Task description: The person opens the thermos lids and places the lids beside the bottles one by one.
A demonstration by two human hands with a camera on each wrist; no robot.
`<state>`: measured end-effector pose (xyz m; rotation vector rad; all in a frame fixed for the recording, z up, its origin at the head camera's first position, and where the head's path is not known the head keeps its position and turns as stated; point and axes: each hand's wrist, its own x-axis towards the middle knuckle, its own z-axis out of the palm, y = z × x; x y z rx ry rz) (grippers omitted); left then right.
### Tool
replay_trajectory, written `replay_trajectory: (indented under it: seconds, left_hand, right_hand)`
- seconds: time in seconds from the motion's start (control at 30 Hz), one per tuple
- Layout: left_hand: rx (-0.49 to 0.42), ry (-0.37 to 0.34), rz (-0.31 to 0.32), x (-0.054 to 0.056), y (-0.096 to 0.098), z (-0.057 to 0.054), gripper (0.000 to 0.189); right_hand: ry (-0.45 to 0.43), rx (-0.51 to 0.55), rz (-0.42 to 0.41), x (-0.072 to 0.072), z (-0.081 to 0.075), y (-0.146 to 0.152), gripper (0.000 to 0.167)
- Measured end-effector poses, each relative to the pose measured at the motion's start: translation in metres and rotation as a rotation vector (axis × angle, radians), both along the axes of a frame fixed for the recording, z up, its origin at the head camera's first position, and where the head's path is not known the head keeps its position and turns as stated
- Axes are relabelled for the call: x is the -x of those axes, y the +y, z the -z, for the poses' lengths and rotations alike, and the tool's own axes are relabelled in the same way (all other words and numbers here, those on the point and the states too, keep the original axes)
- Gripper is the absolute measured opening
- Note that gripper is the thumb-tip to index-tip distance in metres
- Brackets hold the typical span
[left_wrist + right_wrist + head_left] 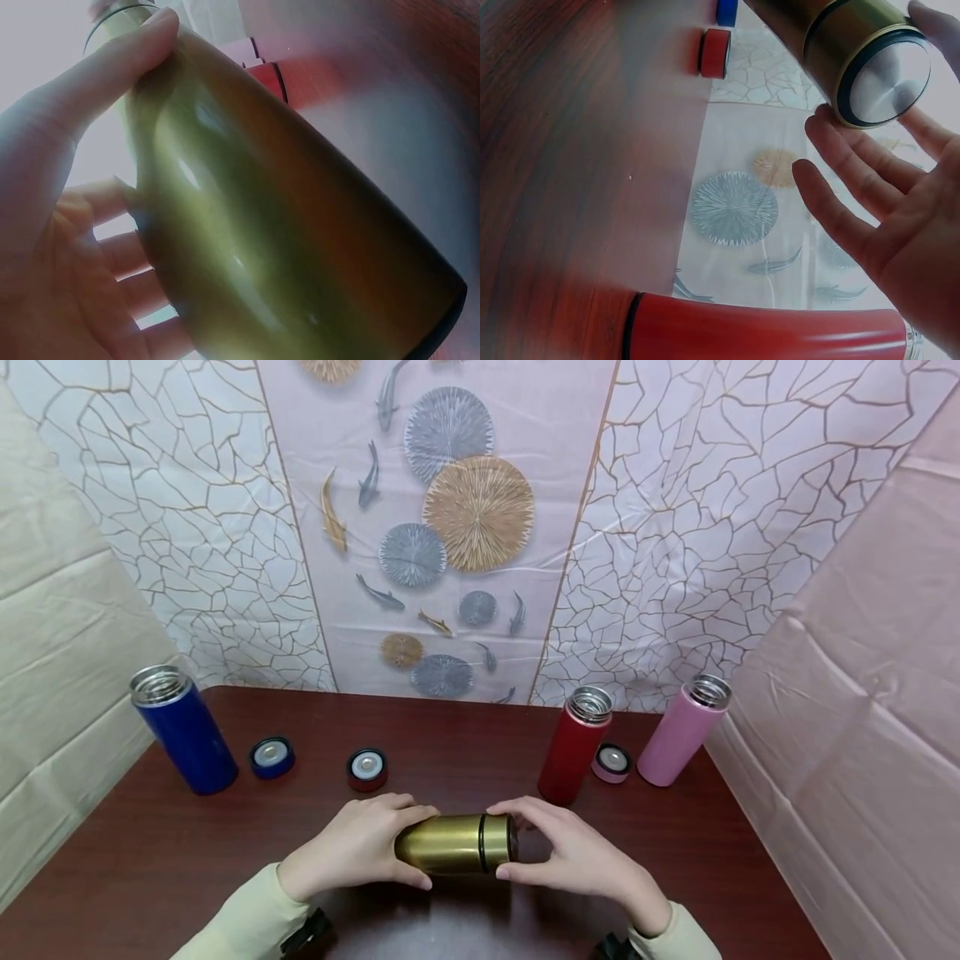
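Note:
A gold thermos bottle [442,845] with a dark ring below its lid [497,843] lies sideways in front of the body, the lid end to the right. My left hand [367,845] grips the bottle's body, thumb along the near side and fingers round the far side. At the other end my right hand [573,853] pinches the lid between thumb and fingertips. The right wrist view shows the lid's silvery round top [891,81], with the palm apart from it and the lower fingers spread. In the left wrist view the bottle body [247,217] fills the middle.
Behind stand three lidless bottles: blue [183,731] at left, red [573,747] and pink [684,731] at right. Their lids lie upturned: blue lid [272,758], red lid [367,770], pink lid [612,763]. Patterned cloth [442,568] hangs behind the dark wooden table [135,868].

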<state>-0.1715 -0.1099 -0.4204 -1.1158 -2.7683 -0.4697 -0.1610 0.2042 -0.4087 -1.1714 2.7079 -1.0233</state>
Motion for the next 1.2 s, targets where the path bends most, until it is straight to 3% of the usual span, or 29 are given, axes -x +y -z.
replay_trajectory:
  seconds: [0.4,0.63,0.8,1.03,1.2]
  left_hand:
    - [-0.006,-0.018,-0.011,0.0005,-0.0008,-0.0039,0.077]
    - [-0.014,-0.038,-0.006,-0.0013,-0.0005,-0.0078,0.077]
    - [-0.016,-0.029,-0.005,-0.0026,0.0007,-0.0077,0.077]
    - [-0.017,-0.009,0.008,-0.0042,0.0007,-0.0054,0.077]
    - [-0.016,0.004,0.008,-0.0039,0.0005,-0.0064,0.077]
  right_hand:
    - [0.146,0.052,-0.129,0.0024,-0.0004,-0.0007,0.065]
    - [0.067,0.019,-0.042,-0.0005,0.0005,-0.0002,0.073]
    - [0.016,-0.024,0.019,-0.0010,0.0022,-0.0001,0.064]
    - [-0.066,-0.035,0.018,-0.0006,0.0045,0.0008,0.060]
    - [-0.054,-0.015,0.030,-0.0023,0.0023,0.0015,0.066]
